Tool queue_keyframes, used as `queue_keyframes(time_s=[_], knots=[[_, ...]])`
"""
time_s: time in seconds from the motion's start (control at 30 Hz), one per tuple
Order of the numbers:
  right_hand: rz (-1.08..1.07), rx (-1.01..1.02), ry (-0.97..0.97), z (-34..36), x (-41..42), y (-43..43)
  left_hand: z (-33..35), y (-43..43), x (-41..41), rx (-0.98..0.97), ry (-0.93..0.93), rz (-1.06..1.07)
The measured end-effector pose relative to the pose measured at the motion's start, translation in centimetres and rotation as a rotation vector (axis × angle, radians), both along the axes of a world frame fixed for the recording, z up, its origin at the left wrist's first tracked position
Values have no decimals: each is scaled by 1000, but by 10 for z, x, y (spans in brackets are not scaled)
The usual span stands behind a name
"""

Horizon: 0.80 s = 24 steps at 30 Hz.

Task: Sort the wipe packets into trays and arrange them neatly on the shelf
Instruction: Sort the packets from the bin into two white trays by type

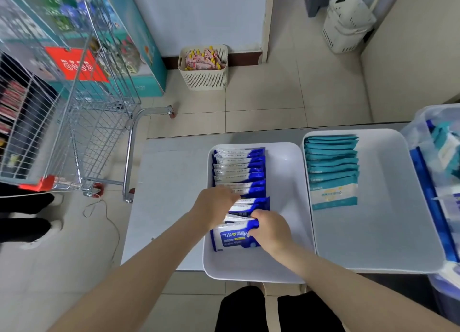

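Head view, table (pixel 169 182), right tray (pixel 388 194) with row of teal packets (pixel 332 162), left tray (pixel 286 182) with row of blue packets (pixel 240 167), left hand (pixel 216 202) resting loosely on that row, right hand (pixel 271 229) gripping front packet (pixel 231 237) by its right edge.

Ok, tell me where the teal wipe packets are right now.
Head view: the teal packets lie in an overlapping row along the left side of the right-hand white tray, just right of the left-hand tray holding the blue packets.
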State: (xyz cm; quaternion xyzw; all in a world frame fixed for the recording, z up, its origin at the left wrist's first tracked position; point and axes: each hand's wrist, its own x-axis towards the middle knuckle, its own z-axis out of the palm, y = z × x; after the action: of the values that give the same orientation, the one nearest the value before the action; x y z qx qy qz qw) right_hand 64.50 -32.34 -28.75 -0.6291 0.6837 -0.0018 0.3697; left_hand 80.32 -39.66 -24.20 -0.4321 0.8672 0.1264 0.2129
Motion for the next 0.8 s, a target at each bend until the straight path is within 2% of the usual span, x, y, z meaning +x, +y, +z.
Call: queue_keyframes(time_s=[0.13, 0.17, 0.3, 0.4, 0.53, 0.63, 0.8], knots=[[-324, 48, -122, -2, -4, 0, -4, 20, 5, 48, 93, 73], [-347, 61, -145, -1, -6, 1, -6, 27, 6, 59, 64, 51], [-409, 103, -201, 3, -12, 1, -26, 40, 6, -139, 43, 50], [-490, 137, -220, 3, -16, 0, -28, 41, 4, -162, 43, 70], [-437, 184, -272, -1, -15, 6, -22, 46, -3, -186, 107, 122], [-410, 183, -282, -1, -16, 11, -17, 53, -7, -226, 135, 59], [-159, 81, -174, 29, -33, 5, -3, 45, -12, -50, -19, 97]])
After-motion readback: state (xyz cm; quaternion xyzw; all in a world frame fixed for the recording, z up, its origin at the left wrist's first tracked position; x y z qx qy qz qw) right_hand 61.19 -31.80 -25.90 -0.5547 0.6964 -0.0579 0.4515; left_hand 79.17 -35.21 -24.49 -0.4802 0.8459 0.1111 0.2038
